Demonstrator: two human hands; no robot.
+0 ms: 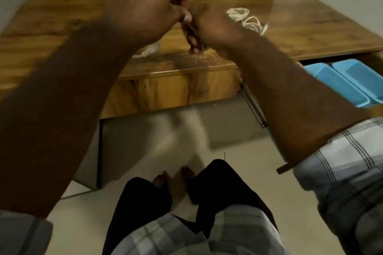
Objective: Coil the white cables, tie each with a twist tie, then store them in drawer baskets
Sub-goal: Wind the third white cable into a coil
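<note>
My left hand (pixel 143 6) and right hand (pixel 209 27) meet raised above the brown wooden desk (pixel 310 27), fingers curled tight together; blur hides what they pinch, so I cannot tell the hold. A loose coil of thin white cable (pixel 246 18) lies on the desk beyond my right wrist. Two light blue plastic baskets (pixel 342 83) sit in the desk's open drawer, at its right end.

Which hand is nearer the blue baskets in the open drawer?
Right. The right hand is over the desk, left of the blue baskets; the left hand is farther left.
</note>
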